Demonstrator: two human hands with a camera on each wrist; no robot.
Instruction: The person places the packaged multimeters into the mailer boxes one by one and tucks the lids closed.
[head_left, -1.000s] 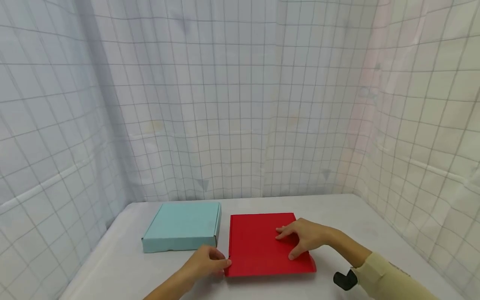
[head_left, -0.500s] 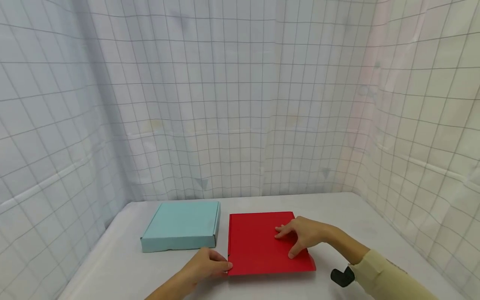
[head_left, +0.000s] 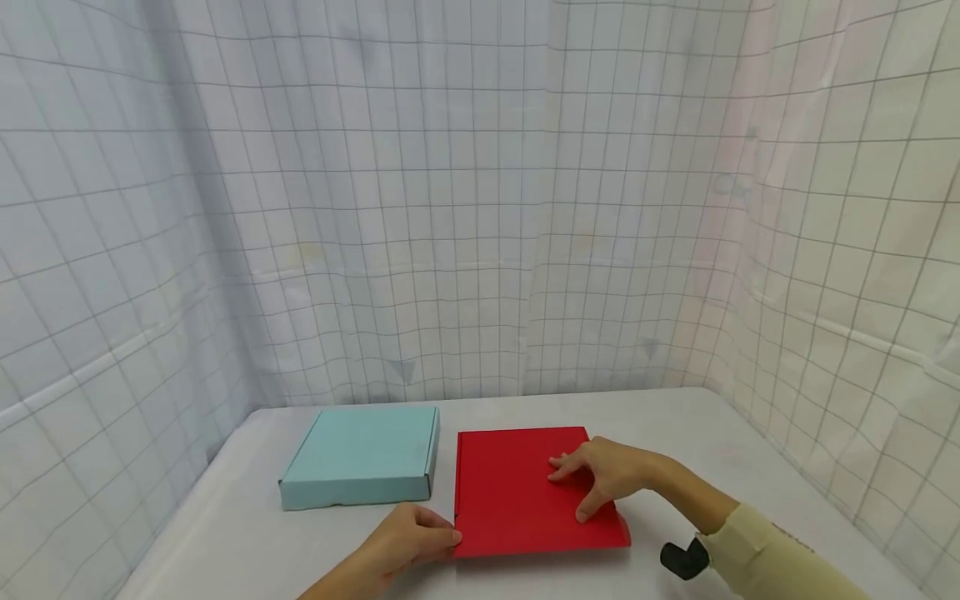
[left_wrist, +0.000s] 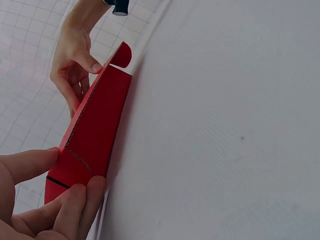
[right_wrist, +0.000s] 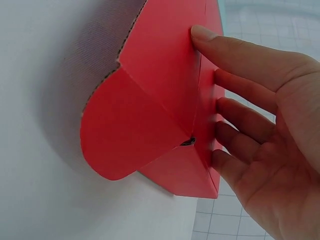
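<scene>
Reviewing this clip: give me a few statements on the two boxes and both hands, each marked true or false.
1. The red box lies flat on the table. True.
2. The left hand holds the light blue box. False: its grip is on the red box's near left corner.
3. The right hand rests on the red box's right side. True.
4. The light blue box is stacked on the red one. False: it sits beside it, to the left.
5. A rounded flap sticks out of the red box near the right hand. True.
</scene>
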